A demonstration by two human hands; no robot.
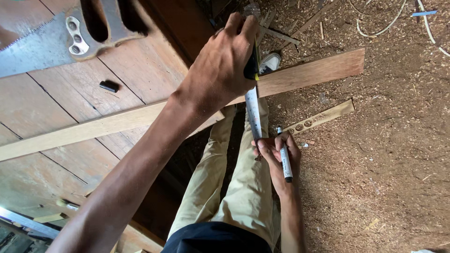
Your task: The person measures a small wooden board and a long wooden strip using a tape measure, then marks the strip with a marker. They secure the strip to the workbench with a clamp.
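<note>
My left hand (pixel 224 65) grips the black case of a tape measure (pixel 251 65) pressed against a long wooden plank (pixel 318 70). The plank runs from the workbench out over the floor. The steel tape blade (pixel 253 117) stretches down from the case toward my body. My right hand (pixel 276 157) pinches the blade's lower end and also holds a white marker pen (pixel 284 157) with its tip pointing up. My legs in tan trousers (pixel 234 187) stand below.
A hand saw (pixel 56 37) and a small black cap (pixel 108 86) lie on the wooden workbench (pixel 61 103) at left. Sawdust covers the floor (pixel 384 154). A thin carved wooden strip (pixel 323 117) lies on the floor near my right hand.
</note>
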